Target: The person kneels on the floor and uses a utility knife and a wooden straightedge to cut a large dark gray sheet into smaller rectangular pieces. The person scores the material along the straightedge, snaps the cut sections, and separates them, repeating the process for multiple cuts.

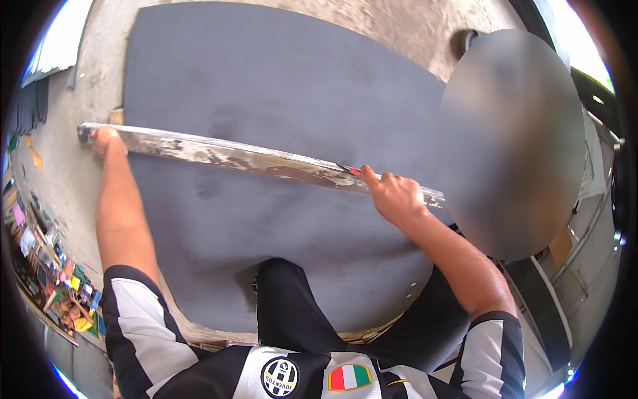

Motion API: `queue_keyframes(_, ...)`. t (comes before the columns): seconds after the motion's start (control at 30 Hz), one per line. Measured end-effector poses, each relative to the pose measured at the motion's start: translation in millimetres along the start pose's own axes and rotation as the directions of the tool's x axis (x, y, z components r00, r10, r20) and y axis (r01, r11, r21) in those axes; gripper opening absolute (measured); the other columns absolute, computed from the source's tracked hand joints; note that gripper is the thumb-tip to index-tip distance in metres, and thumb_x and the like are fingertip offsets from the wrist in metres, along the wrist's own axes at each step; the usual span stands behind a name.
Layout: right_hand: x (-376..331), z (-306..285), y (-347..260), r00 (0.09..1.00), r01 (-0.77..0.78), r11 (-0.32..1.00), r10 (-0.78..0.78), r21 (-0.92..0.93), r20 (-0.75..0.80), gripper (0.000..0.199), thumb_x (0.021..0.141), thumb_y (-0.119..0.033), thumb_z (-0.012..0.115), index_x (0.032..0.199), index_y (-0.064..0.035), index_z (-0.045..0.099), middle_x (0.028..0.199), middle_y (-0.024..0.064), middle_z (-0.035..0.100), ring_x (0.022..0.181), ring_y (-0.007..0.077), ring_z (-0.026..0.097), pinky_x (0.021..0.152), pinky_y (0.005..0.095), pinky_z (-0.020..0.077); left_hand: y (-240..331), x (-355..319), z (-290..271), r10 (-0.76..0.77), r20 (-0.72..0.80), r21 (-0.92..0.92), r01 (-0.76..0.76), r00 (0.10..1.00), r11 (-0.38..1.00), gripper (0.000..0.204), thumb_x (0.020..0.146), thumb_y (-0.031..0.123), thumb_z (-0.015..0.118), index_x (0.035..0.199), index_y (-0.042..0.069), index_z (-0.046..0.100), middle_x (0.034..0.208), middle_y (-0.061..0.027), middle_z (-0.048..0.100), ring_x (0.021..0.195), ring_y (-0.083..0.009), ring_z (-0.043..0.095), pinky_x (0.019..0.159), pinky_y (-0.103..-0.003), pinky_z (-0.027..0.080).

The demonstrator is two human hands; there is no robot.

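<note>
A large dark grey sheet lies spread out in front of me, with a long metal straightedge, patchy with worn paint, running across it. My left hand grips the straightedge near its left end, fingers wrapped over it. Closed around a red cutter knife, my right hand rests on the straightedge right of its middle. The knife's dark, thin tip points left, along the bar's far edge; whether it touches the sheet, I cannot tell. A blurred patch covers the straightedge's right end.
Concrete floor borders the sheet at the left and far side. Assorted clutter lies at the lower left, where a person in yellow shows small. My knee overlaps the sheet's near edge. The blurred patch hides the right side.
</note>
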State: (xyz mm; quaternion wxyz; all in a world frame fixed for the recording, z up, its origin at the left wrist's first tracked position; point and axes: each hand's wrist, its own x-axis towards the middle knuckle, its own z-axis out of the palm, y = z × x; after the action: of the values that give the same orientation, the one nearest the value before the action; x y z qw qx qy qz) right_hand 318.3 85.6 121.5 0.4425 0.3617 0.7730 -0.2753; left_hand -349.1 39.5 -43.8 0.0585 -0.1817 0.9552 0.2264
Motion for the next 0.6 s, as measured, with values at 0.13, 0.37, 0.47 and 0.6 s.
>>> queue_keyframes(0.13, -34.3, 47.7, 59.5, 0.992, -0.054, 0.999, 0.053, -0.001, -0.118, 0.052, 0.098, -0.010, 0.060, 0.148, -0.0170, 0.047, 0.092, 0.0159, 0.074, 0.078, 0.0342, 0.077, 0.064, 0.0474, 0.0621, -0.1, 43.2, 6.7, 0.076, -0.009, 0.035, -0.076, 0.997, 0.996, 0.066, 0.104, 0.045, 0.046, 0.134, -0.010, 0.063, 0.139, -0.0260, 0.066, 0.129, -0.0378, 0.066, 0.112, -0.050, 0.051)
queue_keyframes(0.37, -84.8, 107.5, 152.0, 0.981, -0.134, 0.990, 0.128, -0.032, -0.146, 0.046, 0.097, -0.011, 0.059, 0.142, -0.0200, 0.054, 0.087, 0.0146, 0.075, 0.076, 0.0354, 0.077, 0.063, 0.0486, 0.0615, -4.9, 124.1, 33.7, 0.155, -0.005, -0.013, -0.155, 0.988, 0.988, 0.058, 0.100, 0.033, 0.049, 0.136, -0.010, 0.063, 0.140, -0.0209, 0.067, 0.129, -0.0340, 0.067, 0.113, -0.046, 0.051)
queue_keyframes(0.47, -100.5, 118.8, 181.3, 0.978, -0.180, 0.981, 0.170, -0.073, -0.123, 0.043, 0.098, -0.012, 0.058, 0.140, -0.0204, 0.052, 0.085, 0.0137, 0.075, 0.076, 0.0341, 0.077, 0.063, 0.0466, 0.0619, -2.6, 139.3, 32.7, 0.258, 0.039, 0.150, -0.261, 0.965, 0.954, 0.053, 0.097, 0.029, 0.050, 0.138, -0.002, 0.065, 0.144, -0.0190, 0.065, 0.130, -0.0310, 0.066, 0.113, -0.044, 0.050)
queue_keyframes(0.6, -109.2, 128.0, 198.9, 0.978, -0.169, 0.983, 0.158, -0.076, -0.134, 0.040, 0.098, -0.011, 0.058, 0.137, -0.0196, 0.054, 0.082, 0.0134, 0.075, 0.076, 0.0347, 0.077, 0.062, 0.0469, 0.0603, -4.8, 107.9, 21.1, 0.310, -0.359, 0.078, -0.303, 0.880, 0.950, 0.054, 0.096, 0.038, 0.055, 0.133, 0.001, 0.067, 0.141, -0.0183, 0.064, 0.132, -0.0398, 0.058, 0.113, -0.053, 0.043)
